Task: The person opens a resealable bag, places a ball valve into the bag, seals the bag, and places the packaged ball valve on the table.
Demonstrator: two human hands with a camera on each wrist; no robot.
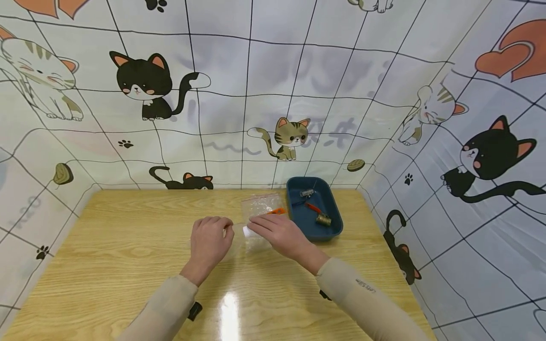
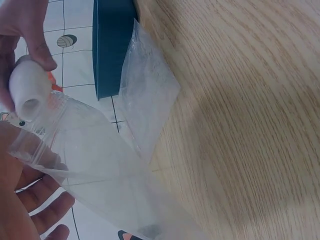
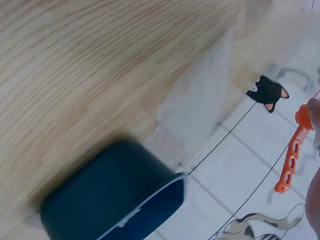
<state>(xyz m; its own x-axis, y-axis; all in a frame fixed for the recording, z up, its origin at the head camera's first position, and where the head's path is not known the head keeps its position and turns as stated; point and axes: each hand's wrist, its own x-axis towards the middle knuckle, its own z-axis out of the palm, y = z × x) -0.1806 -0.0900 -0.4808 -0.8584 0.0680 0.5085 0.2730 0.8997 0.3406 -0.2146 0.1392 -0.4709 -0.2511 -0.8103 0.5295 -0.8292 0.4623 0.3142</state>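
Observation:
My left hand [image 1: 210, 242] holds a clear zip bag [image 2: 105, 145] near its mouth; the bag hangs down at a slant, and several fingers show behind its edge in the left wrist view. My right hand [image 1: 279, 234] grips a small white roller [image 2: 30, 92], a tube with a hole in its end, right at the bag's mouth. An orange handle [image 3: 290, 162] with a row of holes sticks out from the right hand. Both hands are close together over the table.
A second clear zip bag [image 1: 259, 202] lies flat behind the hands. To its right stands a dark blue bin [image 1: 298, 221] holding a red-handled tool [image 1: 313, 208], a brass-coloured cylinder [image 1: 323, 219] and a small metallic piece [image 1: 306, 193]. A cat-print sheet [image 1: 230, 113] encloses the wooden table [image 1: 128, 246].

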